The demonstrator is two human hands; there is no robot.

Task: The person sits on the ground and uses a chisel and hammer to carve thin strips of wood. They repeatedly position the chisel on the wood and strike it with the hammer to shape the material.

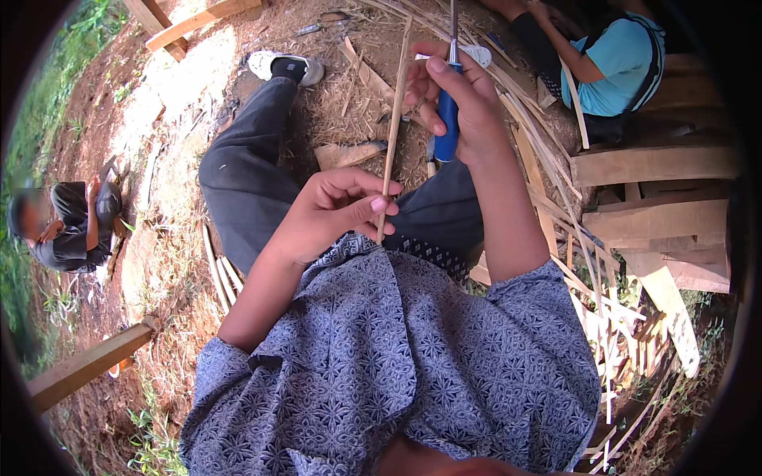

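Observation:
A thin, straight strip of wood (397, 95) stands nearly upright in front of me. My left hand (337, 208) pinches it near its lower end between thumb and fingers. To the right, my right hand (479, 111) is closed around a screwdriver with a blue handle (447, 131). Its narrow metal shaft points up and away, and its tip runs out of the frame. The fingertips of my right hand are close beside the strip; whether they touch it I cannot tell. Both hands are above my lap, between my spread knees.
Wood pieces (353, 153) and shavings litter the ground between my feet. Long split strips (548, 198) lie to my right, beside stacked boards (655, 166). A person in a turquoise shirt (623, 67) sits at the far right, another in dark clothes (75, 230) at left. A beam (95, 365) juts in lower left.

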